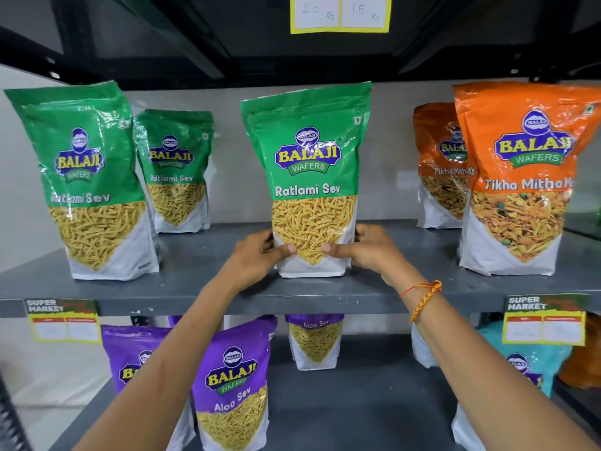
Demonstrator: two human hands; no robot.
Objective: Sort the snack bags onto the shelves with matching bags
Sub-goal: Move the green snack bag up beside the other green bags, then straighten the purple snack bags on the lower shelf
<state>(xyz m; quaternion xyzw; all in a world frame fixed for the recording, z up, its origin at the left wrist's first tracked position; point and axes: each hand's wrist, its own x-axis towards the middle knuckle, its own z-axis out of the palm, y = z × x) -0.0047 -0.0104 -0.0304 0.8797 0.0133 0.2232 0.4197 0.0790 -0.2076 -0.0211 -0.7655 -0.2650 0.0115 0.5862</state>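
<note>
Both hands, left hand (pixel 257 255) and right hand (pixel 367 249), grip an upright green snack bag (pixel 309 177) standing on the grey shelf (pixel 201 288); orange bags (pixel 520 177) at three o'clock.

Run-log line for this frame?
phase: placing | both hands hold green Ratlami Sev bag upright on grey metal shelf | matching bags alongside

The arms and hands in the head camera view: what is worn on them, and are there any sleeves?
Both forearms are bare, with no sleeves in view and no gloves. The right hand has a thin red thread and a braided orange-and-yellow band around its wrist. The left hand and its wrist show nothing worn. No rings can be seen on the visible fingers.
</note>
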